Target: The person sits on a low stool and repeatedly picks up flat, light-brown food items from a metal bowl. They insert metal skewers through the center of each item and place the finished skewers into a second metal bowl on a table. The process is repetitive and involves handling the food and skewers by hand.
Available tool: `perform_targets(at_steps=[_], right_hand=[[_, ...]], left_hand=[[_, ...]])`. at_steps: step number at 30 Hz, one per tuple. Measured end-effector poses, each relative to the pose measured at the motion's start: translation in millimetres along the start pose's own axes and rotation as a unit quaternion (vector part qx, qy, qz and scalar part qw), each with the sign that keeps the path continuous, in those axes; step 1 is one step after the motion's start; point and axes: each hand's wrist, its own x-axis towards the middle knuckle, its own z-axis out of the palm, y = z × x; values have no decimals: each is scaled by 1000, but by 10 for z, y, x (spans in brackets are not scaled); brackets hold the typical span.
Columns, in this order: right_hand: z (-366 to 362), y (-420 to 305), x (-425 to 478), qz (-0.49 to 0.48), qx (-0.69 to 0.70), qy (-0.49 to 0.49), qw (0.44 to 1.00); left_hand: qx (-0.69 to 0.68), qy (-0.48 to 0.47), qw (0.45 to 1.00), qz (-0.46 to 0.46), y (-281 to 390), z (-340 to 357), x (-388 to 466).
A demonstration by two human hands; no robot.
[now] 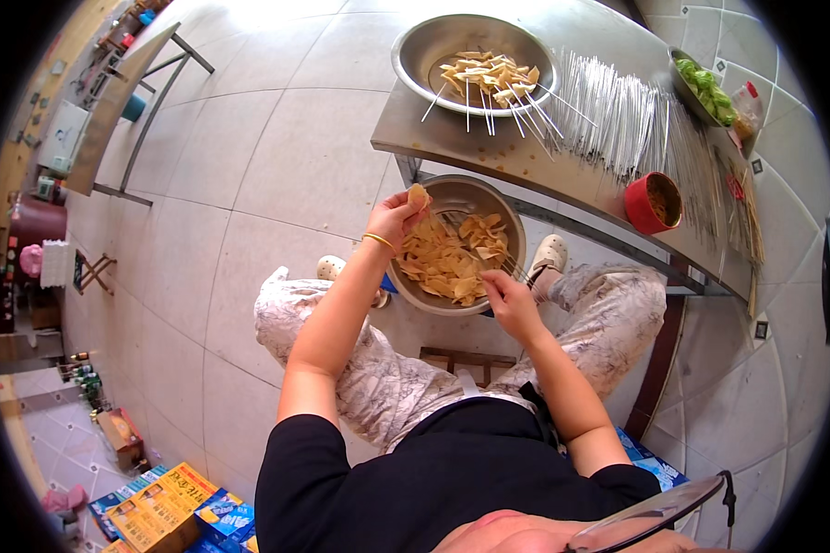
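Observation:
Between my knees stands a metal basin [517, 231] of thin yellowish slices [439, 266], perhaps potato or bamboo shoot. Over its left rim, my left hand [392, 220] pinches one slice [418, 198] between thumb and fingertips. At the lower right rim, my right hand [515, 304] has its fingers closed around what looks like the end of a thin metal skewer, which runs up and left over the slices. Several more skewers [517, 268] rest on the rim just above this hand. Part of the skewer blends into the slices.
A steel table [443, 142] ahead carries a second basin [407, 59] with skewered slices [491, 72], many loose metal skewers [609, 114], a red container [643, 207] and a bowl of green leaves [704, 90]. Cardboard boxes [159, 508] lie behind at left. Another table [121, 110] stands far left.

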Motion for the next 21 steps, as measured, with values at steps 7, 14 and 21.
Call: perform_targets(at_steps=[7,14,21], right_hand=[[-51,-93,15,49,-1,-26,998],[-38,-36,-1,13,-18,-16,1000],[21,40,-22,7,5,5,1000]], left_hand=[[18,-17,1000,-3,67,0,-50],[45,-45,998,-12,84,-72,-4],[103,-47,994,-7,130,54,-83]])
